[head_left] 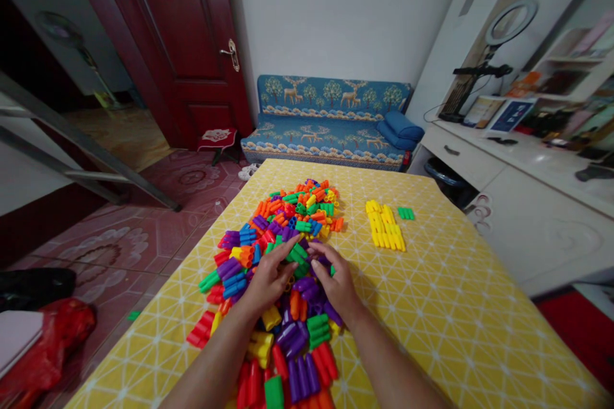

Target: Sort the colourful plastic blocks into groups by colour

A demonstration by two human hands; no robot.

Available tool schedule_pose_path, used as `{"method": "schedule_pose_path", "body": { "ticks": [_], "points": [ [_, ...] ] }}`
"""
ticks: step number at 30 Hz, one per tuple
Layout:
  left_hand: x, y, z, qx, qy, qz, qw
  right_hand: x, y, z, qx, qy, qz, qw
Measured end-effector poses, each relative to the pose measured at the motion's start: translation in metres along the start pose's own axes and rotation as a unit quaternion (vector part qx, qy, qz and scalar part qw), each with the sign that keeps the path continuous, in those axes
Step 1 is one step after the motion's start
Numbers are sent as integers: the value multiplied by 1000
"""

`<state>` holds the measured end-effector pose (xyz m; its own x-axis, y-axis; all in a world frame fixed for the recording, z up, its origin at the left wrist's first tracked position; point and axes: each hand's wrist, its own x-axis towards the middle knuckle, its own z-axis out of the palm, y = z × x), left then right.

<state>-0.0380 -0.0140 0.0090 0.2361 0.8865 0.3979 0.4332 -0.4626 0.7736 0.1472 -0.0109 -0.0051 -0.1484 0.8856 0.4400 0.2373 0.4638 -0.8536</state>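
A large heap of bullet-shaped plastic building blocks (pixel 297 332) in several colours spreads along the left half of the table. My left hand (pixel 268 275) is over the middle of the heap, thumb and index finger at the near side of a green block (pixel 299 254), which they appear to grip. Across from it, my right hand (pixel 338 281) hovers at the heap's right side, its thumb and index finger apart close to the same green block. Nothing shows clearly between the right fingers. Purple blocks (pixel 309 291) lie just below both hands.
Yellow blocks (pixel 385 227) lie grouped in rows right of the heap, with one green block (pixel 405 213) beside them. A yellow patterned cloth (pixel 441 307) covers the table. Beyond stand a blue sofa (pixel 326 131) and, at right, a white dresser (pixel 527 217).
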Motion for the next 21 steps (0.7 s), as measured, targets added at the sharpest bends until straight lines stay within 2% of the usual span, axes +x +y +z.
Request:
{"method": "schedule_pose_path", "body": {
  "ticks": [6,11,14,18,21],
  "points": [
    [-2,-5,0,3,-8,-22,1000,4,-12,1,-103,-8,-106,989],
    [-2,-2,0,33,-29,15,999,4,-13,4,-165,-43,-66,983],
    [-3,2,1,42,-54,36,997,2,-12,8,-153,-42,-41,987],
    [-3,3,1,26,-56,26,998,6,-13,-2,-94,39,-20,995],
    [-2,2,0,12,-52,6,999,20,-1,-37,-99,136,30,985]
  ]
}}
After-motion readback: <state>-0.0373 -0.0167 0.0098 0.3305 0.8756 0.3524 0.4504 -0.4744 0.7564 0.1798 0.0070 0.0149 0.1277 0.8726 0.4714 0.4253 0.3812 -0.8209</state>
